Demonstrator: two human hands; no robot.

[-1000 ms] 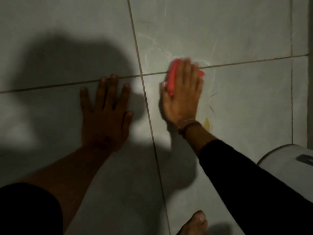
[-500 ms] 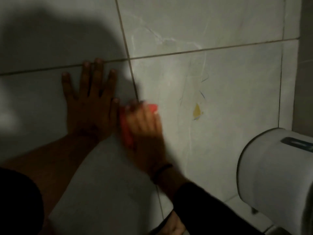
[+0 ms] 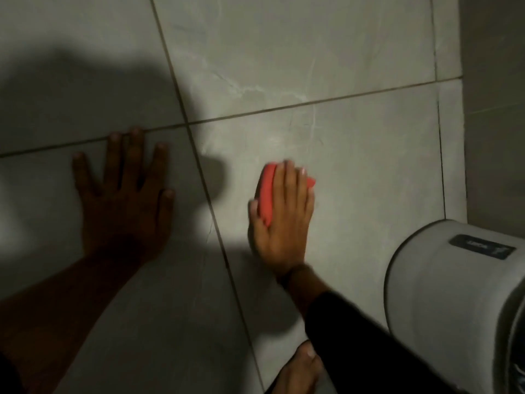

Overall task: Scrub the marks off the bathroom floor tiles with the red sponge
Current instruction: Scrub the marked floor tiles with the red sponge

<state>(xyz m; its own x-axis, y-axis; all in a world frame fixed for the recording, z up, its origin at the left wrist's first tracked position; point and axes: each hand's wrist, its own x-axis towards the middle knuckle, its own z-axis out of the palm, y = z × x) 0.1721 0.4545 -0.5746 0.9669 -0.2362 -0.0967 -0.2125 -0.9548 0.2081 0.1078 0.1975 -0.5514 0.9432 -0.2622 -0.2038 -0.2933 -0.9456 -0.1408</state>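
Scrubbing the floor, one hand braced, the other pressing the sponge.

Head view: the right hand (image 3: 279, 223) lies flat over the red sponge (image 3: 267, 194), fingers together and clamped on it, so its weight bears down on the tile (image 3: 369, 172) right of the grout line (image 3: 216, 223). The left hand (image 3: 125, 194), fingers spread apart and empty, props the body on the left tile. A white bin (image 3: 454, 294) stands near right.

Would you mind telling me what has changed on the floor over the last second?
The right hand swept the sponge from the far grout line back beside the left hand, then out right again, now over the spot where a yellow mark showed. The left hand stayed flat on its tile; the sponge was never let go.
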